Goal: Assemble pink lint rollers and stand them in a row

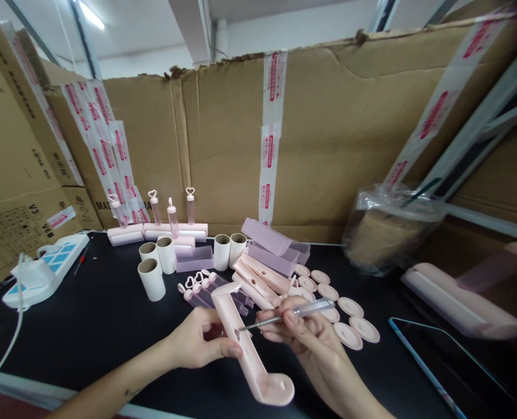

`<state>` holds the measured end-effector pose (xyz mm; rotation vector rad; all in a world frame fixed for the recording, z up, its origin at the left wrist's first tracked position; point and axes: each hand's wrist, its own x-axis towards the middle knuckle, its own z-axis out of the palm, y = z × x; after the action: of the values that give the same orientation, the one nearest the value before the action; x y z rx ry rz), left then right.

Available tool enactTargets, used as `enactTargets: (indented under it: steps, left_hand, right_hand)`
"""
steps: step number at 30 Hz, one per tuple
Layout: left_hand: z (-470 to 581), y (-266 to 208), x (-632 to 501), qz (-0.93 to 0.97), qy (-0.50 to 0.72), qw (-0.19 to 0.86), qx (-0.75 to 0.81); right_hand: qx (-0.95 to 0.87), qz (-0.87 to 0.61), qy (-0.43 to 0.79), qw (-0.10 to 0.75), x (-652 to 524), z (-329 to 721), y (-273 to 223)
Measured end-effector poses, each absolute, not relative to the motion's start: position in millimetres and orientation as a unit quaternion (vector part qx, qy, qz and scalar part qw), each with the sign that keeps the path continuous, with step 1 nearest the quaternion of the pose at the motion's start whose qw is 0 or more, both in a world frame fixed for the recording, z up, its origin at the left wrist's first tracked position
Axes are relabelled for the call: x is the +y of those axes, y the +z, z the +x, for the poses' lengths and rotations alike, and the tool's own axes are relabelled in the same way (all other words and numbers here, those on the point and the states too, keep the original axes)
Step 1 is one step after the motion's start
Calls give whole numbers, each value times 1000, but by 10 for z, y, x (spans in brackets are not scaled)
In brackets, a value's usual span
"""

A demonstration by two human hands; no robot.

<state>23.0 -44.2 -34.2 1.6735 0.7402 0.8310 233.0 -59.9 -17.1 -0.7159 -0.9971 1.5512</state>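
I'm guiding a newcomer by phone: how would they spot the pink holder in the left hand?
Look over the near half of the black tabletop. There the left hand grips the pink holder, a long trough with upturned ends. Unlike the similar pink pieces piled behind, it has a screwdriver pointed into it.

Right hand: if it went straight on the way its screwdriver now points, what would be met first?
Most likely the pale pink bracket held by the left hand; the screwdriver in the right hand points into its hollow, though depth leaves actual contact unclear.
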Motion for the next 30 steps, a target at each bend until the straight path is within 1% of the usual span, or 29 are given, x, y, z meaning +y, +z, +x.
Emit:
enactTargets:
  steps: [6, 12, 19, 21, 23, 25, 26, 28, 29, 30]
  left_hand:
    - [235, -369, -445, 704, 359, 541, 290]
    - [212, -341, -455, 721, 346, 544, 253]
    - [245, -262, -469, 724, 355, 538, 245]
    - [237, -252, -458, 724, 370, 524, 254]
    - [210, -245, -441, 718, 381, 522, 259]
    - [176, -231, -424, 713, 391, 513, 274]
    - [161, -219, -417, 717, 391, 501, 288]
    - [144, -190, -408, 731, 382, 464, 323]
    - [142, -174, -406, 741, 374, 443, 339]
    - [147, -161, -404, 750, 365, 423, 353]
  right_hand:
    - [-412, -306, 673, 533, -594, 2322, -154]
    - [-420, -315, 665, 531, -597, 2328, -168]
    - [-393, -275, 723, 497, -617, 2263, -246]
    - [-389, -276, 724, 499, -610, 2261, -236]
    - [-392, -278, 706, 521, -582, 2308, -185]
    - [-416, -274, 653, 570, -538, 2398, -104]
    - [-442, -273, 607, 601, -518, 2448, -61]
    - [-518, -286, 472, 653, -496, 2525, 7]
    - [-575, -301, 386, 655, -500, 2540, 24]
    - [-641, -316, 293, 635, -514, 2532, 26]
